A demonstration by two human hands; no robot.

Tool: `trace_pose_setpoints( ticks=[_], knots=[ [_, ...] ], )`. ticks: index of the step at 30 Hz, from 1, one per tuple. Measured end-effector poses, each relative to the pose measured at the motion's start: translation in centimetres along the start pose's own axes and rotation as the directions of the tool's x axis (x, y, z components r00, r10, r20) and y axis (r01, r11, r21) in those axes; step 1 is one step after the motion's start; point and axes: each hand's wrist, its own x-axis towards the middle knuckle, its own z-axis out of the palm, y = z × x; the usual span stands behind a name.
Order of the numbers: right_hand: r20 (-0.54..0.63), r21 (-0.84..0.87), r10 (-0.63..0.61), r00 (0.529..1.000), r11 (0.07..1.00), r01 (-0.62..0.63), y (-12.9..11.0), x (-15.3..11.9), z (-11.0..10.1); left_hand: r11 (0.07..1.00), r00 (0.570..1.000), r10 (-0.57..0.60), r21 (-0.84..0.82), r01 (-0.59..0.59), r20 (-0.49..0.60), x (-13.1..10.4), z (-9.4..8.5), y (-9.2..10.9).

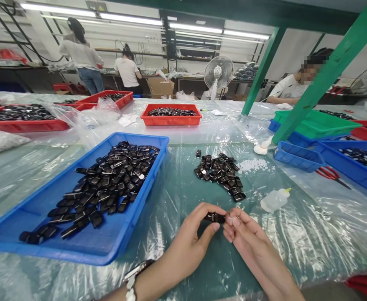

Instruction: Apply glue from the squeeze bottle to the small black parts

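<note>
Between the thumb and fingers of my left hand [199,234] is a small glossy black plastic piece [214,217], lying roughly level above the table. The fingertips of my right hand [244,230] are pinched together at its right end. Something small and pale shows at those fingertips, too small to name. Beyond my hands lies a loose pile of similar black pieces [221,171], with a scatter of small white bits [254,165] beside it. A translucent squeeze bottle [275,200] with a yellowish tip rests on its side to the right of my right hand.
A big blue tray [114,246] of black pieces stands at left. Red trays [171,121] sit farther back. At right are a small blue bin [298,156], red-handled pliers [330,173], a green tray [315,123] and a slanting green post [324,79]. Several people work beyond the table.
</note>
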Motion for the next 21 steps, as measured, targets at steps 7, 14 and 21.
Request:
trace_pose_setpoints(
  ticks=[7, 14, 21],
  knots=[
    [0.045, 0.273, 0.084, 0.995, 0.958, -0.093, 0.5, -0.2, 0.5, 1.0, 1.0, 0.004, -0.007, -0.004, -0.026, -0.2, 0.0, 0.3],
    [0.094, 0.426, 0.149, 0.984, 0.888, -0.175, 0.6, -0.2, 0.6, 0.999, 1.0, -0.005, -0.054, 0.003, -0.03, -0.1, 0.0, 0.5],
    [0.041, 0.494, 0.259, 0.965, 0.834, -0.245, -0.5, -0.9, 1.6, 0.985, 0.984, 0.175, 0.016, -0.174, -0.028, -0.6, -0.1, -0.2]
  ],
)
